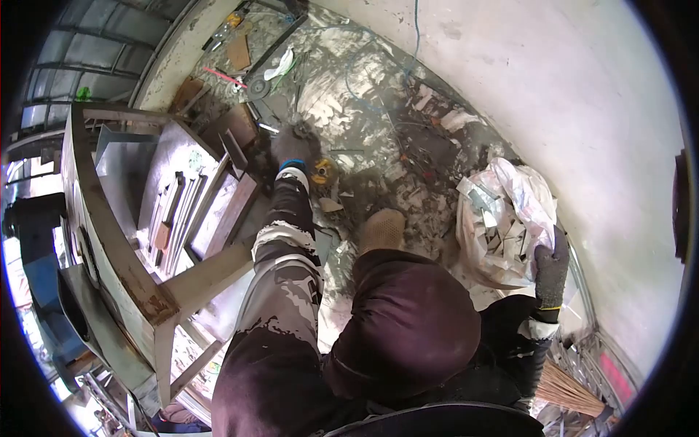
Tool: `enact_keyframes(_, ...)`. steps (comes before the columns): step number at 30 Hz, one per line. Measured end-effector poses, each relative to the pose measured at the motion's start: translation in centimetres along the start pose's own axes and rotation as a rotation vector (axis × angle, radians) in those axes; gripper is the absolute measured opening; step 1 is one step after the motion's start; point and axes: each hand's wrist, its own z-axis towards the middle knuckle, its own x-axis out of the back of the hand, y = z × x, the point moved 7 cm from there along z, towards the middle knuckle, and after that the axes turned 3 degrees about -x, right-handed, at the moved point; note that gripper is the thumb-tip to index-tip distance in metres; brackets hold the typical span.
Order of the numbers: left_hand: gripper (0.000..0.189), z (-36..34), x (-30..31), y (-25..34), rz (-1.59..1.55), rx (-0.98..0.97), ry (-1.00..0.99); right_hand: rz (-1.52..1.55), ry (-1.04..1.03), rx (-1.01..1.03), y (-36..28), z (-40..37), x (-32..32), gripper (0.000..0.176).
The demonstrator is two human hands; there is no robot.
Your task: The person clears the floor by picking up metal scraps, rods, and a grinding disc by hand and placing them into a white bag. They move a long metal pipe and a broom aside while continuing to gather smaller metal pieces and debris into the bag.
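My right hand [551, 271], in a grey knit glove with a yellow-edged cuff, is closed on the rim of a white plastic sack [537, 197]. The sack stands open, full of broken flat pieces [502, 237]. My left hand [295, 144], in a grey glove with a blue cuff band, reaches down to the floor ahead; its fingers are smeared and I cannot make out what they hold. Right beside it lies a yellow round object [322, 172]. A pale broken piece [330, 205] lies a little nearer to me.
A metal-framed rack [164, 298] with boards and strips stands at left. Debris covers the dirty floor [364, 80], with a grey disc [258, 89] and a red stick [224, 76]. A white wall [575, 95] rises at right; a straw broom [571, 386] lies near it.
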Motion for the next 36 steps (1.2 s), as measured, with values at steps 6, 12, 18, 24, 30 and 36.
enact_keyframes(6, 0.026, 9.3, 3.8, -6.4, 0.066, 0.136, 0.096, -0.105, 0.022, 0.03, 1.3, 1.3, 0.3, 0.054)
enact_keyframes(12, 0.041, 16.3, 2.7, -9.4, 0.281, 0.167, -0.214, -0.062, 0.042, 0.012, 0.6, 2.8, -0.3, 0.057)
enact_keyframes(18, 0.053, 17.9, -1.5, -13.0, 0.331, 0.146, -0.208, -0.029, 0.072, -0.029, 0.8, 3.6, -0.8, 0.061)
enact_keyframes(24, 0.052, 17.1, 1.4, -13.2, 0.28, 0.3, -0.256, -0.069, 0.032, -0.108, 1.3, 3.7, -0.9, 0.059)
enact_keyframes(30, 0.031, 7.5, 3.3, -0.6, 0.35, -0.168, -0.45, -0.075, 0.058, 0.029, -1.1, 2.9, -1.1, 0.051)
enact_keyframes(36, 0.03, 1.9, 2.5, 0.6, 0.407, -0.291, -0.248, -0.076, 0.058, 0.083, -1.2, 1.3, -0.2, 0.05)
